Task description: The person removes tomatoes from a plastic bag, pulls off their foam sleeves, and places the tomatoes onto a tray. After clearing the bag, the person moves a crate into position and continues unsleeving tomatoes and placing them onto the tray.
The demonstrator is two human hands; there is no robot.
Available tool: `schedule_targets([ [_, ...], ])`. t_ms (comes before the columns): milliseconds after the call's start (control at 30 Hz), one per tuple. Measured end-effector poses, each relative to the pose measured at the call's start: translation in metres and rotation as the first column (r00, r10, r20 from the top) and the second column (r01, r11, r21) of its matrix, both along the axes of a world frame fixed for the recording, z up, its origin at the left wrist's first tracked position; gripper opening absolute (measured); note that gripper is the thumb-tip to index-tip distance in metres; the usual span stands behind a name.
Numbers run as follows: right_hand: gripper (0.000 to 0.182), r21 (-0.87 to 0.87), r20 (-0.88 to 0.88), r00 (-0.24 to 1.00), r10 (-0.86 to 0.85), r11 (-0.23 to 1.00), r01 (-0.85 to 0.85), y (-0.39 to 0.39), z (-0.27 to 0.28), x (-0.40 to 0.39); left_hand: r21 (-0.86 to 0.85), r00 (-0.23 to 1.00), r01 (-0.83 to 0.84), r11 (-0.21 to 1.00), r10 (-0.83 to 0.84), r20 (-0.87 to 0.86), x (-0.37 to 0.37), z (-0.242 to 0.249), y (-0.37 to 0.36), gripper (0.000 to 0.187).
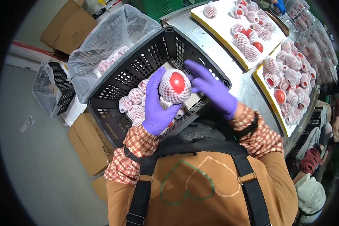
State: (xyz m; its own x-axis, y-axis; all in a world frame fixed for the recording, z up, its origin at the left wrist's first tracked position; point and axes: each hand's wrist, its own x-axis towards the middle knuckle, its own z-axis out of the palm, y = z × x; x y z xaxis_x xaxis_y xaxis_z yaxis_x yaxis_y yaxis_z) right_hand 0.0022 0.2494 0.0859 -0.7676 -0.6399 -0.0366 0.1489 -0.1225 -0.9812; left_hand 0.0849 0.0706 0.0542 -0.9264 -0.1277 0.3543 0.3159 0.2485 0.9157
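A round red fruit in a white foam net sleeve rests in my left hand, which wears a purple glove and curls round its left side and underside. Its bare red top shows through the opening of the net. Just to the right, my right hand, gloved alike, has its fingers apart and holds nothing, with fingertips close by the fruit. Both hands are over a black slatted plastic crate. Inside it, at the near left, lie several netted fruits, partly hidden by my left hand.
Two foam-lined trays of netted fruit stand on a metal table at the right. A plastic-lined crate with netted fruit adjoins on the left. Cardboard boxes are on the floor. Another person is at the lower right.
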Motion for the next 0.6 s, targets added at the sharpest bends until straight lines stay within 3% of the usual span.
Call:
schedule_targets([
  [133, 0.054, -0.075, 0.1, 0.988, 0.114, 0.991, -0.107, -0.042, -0.006, 0.02, -0.265, 1.0, 0.008, 0.964, -0.014, -0.02, 0.015, 0.013, -0.011, 0.094],
  [200, 0.052, -0.168, 0.25, 0.957, 0.149, 0.98, -0.109, -0.051, -0.012, 0.019, -0.241, 0.997, 0.053, 0.969, -0.037, 0.069, 0.026, 0.02, -0.018, 0.096],
  [267, 0.048, -0.238, 0.332, 0.925, 0.186, 0.965, -0.109, -0.06, -0.011, 0.023, 0.23, 0.968, 0.063, 0.971, -0.116, 0.224, 0.04, 0.022, -0.013, 0.098],
  [300, 0.047, -0.242, 0.232, 0.961, 0.152, 0.966, -0.094, -0.067, -0.012, 0.024, 0.347, 0.968, 0.016, 0.938, -0.101, 0.229, 0.045, 0.02, -0.01, 0.097],
  [333, 0.045, -0.251, 0.131, 0.985, 0.112, 0.965, -0.076, -0.073, -0.014, 0.026, 0.346, 0.968, -0.009, 0.938, -0.079, 0.238, 0.048, 0.02, -0.009, 0.097],
  [367, 0.043, -0.166, -0.083, 0.994, 0.072, 0.982, -0.085, -0.078, -0.012, 0.028, 0.359, 0.97, -0.079, 0.93, -0.011, 0.244, 0.047, 0.023, -0.008, 0.093],
  [400, 0.043, -0.17, -0.081, 0.993, 0.089, 0.98, -0.102, -0.08, -0.013, 0.028, 0.372, 0.967, -0.146, 0.917, 0.053, 0.247, 0.045, 0.025, -0.01, 0.089],
  [433, 0.04, -0.108, -0.2, 0.974, 0.111, 0.985, -0.134, -0.082, -0.014, 0.027, 0.324, 0.943, -0.238, 0.916, 0.137, 0.304, 0.045, 0.018, -0.017, 0.078],
  [467, 0.037, -0.044, -0.316, 0.939, 0.134, 0.987, -0.156, -0.084, -0.014, 0.026, 0.324, 0.942, -0.247, 0.913, 0.148, 0.302, 0.049, 0.016, -0.021, 0.078],
  [500, 0.034, -0.078, -0.406, 0.909, 0.09, 0.988, -0.133, -0.086, -0.014, 0.025, 0.43, 0.956, -0.205, 0.879, 0.087, 0.279, 0.052, 0.015, -0.025, 0.077],
  [567, 0.034, 0.01, -0.424, 0.894, 0.147, 0.987, -0.157, -0.08, -0.013, 0.014, 0.662, 0.985, -0.095, 0.743, -0.025, 0.169, 0.059, 0.015, -0.026, 0.074],
  [600, 0.034, 0.099, -0.437, 0.877, 0.198, 0.98, -0.172, -0.076, -0.013, 0.007, 0.658, 0.985, -0.098, 0.747, -0.021, 0.171, 0.061, 0.015, -0.025, 0.074],
])
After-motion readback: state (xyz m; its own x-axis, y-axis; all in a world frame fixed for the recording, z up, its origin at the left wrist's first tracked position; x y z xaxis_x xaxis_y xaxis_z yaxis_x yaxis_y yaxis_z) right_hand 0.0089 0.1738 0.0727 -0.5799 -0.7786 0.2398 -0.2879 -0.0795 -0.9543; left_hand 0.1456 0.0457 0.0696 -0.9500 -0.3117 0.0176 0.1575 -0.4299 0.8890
